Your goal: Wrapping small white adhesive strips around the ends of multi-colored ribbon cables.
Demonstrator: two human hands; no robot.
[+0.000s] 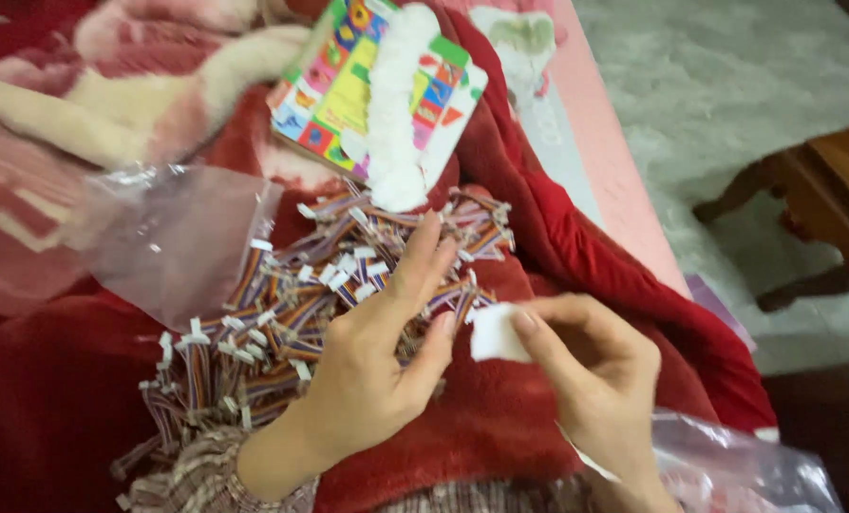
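The right hand [586, 370] is pinching a small white pad [494, 332] over the red blanket [500, 427]. It looks soft and light, easiest held by its edge. The left hand [377, 361] is resting open on the little wires [282, 313].

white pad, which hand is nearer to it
Right. The right hand pinches the white pad in its fingertips; the left hand lies beside it on the pile of wire connectors.

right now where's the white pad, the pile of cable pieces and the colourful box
white pad [497, 333], head view, its middle, pinched by the right hand
pile of cable pieces [282, 313], head view, centre of the heap
colourful box [334, 81], head view, printed top face
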